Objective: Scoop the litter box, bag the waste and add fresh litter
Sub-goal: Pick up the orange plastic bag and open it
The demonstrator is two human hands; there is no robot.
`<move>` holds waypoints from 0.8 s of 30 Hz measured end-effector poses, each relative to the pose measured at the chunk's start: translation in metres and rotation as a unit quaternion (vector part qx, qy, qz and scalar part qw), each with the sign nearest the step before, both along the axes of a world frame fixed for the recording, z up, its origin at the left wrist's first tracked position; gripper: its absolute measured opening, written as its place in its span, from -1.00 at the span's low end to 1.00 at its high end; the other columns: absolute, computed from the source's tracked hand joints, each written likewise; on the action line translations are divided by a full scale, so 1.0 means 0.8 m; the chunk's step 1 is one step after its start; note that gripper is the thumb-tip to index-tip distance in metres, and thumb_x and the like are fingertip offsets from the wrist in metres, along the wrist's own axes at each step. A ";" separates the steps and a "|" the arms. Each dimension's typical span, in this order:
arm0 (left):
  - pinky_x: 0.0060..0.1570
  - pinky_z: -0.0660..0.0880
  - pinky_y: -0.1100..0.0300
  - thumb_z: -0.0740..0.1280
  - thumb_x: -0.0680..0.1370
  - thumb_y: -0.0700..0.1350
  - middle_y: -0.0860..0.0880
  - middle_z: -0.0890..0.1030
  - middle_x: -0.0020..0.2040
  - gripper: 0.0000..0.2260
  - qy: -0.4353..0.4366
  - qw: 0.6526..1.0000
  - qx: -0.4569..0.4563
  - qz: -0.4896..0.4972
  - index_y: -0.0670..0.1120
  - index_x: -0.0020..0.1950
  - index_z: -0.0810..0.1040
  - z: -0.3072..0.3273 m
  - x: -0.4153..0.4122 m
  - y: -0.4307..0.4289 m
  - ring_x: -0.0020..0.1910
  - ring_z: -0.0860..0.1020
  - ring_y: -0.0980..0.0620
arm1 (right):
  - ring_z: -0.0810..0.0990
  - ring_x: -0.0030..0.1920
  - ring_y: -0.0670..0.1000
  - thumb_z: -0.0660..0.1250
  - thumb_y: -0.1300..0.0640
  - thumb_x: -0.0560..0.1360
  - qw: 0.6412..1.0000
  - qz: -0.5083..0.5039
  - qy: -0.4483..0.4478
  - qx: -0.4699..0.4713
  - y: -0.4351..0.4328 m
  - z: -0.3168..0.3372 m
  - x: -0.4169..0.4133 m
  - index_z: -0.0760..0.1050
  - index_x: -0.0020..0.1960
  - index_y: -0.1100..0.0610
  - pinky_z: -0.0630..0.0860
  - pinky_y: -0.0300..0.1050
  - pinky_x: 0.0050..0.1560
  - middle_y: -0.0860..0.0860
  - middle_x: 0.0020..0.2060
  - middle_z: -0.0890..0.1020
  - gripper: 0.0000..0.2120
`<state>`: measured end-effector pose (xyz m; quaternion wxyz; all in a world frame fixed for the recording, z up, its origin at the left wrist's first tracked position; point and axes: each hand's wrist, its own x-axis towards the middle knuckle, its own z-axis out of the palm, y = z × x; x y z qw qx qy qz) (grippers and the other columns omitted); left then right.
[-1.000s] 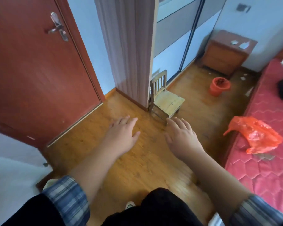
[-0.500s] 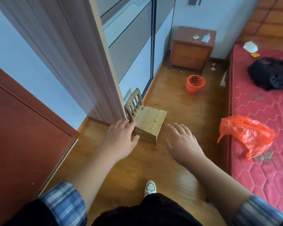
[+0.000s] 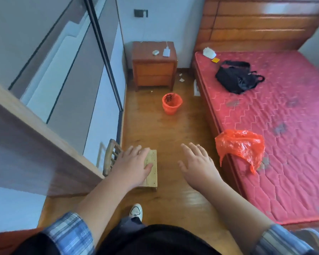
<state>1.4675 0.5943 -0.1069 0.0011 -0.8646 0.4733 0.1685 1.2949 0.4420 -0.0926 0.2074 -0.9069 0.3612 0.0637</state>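
Observation:
My left hand (image 3: 132, 166) is stretched out palm down with fingers apart, in front of a small wooden chair (image 3: 151, 170), and holds nothing. To its right my right hand (image 3: 196, 165) hangs over the wooden floor, fingers spread and empty as well. A crumpled orange plastic bag (image 3: 240, 145) lies on the near edge of the red mattress (image 3: 284, 126), just right of my right hand. Farther along the floor stands a small orange bin (image 3: 171, 103) lined with an orange bag and holding dark bits. No litter box or scoop is in view.
A wardrobe with sliding doors (image 3: 72, 74) fills the left side. A wooden nightstand (image 3: 154, 66) stands against the far wall. A black bag (image 3: 238, 76) lies on the mattress. The floor strip between wardrobe and bed is narrow. My shoe (image 3: 136, 212) shows below.
The view has swung right, from the red door toward the bed and nightstand. Both hands have stayed outstretched and empty. The chair now sits under my left hand.

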 end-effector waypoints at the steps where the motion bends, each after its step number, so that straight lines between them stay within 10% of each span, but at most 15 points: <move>1: 0.52 0.02 -0.18 0.01 0.63 0.27 -0.03 0.15 0.60 -0.45 0.007 1.000 0.008 -0.019 0.11 0.59 0.08 0.000 0.019 -0.018 0.58 0.11 -0.10 | -0.06 0.60 0.05 0.09 -0.17 0.63 1.000 -0.022 0.002 0.004 -0.007 0.000 0.010 0.02 0.60 -0.11 0.09 0.08 0.54 -0.06 0.60 0.09 -0.42; 24: 0.51 0.13 -0.09 0.09 0.62 0.20 -0.03 0.18 0.60 -0.45 0.038 0.943 0.094 -0.317 0.09 0.59 0.11 -0.060 -0.101 -0.527 0.57 0.13 -0.07 | 0.02 0.59 0.12 0.11 -0.14 0.62 0.934 -0.353 0.009 0.061 -0.348 -0.074 -0.183 0.08 0.60 -0.07 0.13 0.14 0.54 0.01 0.59 0.15 -0.41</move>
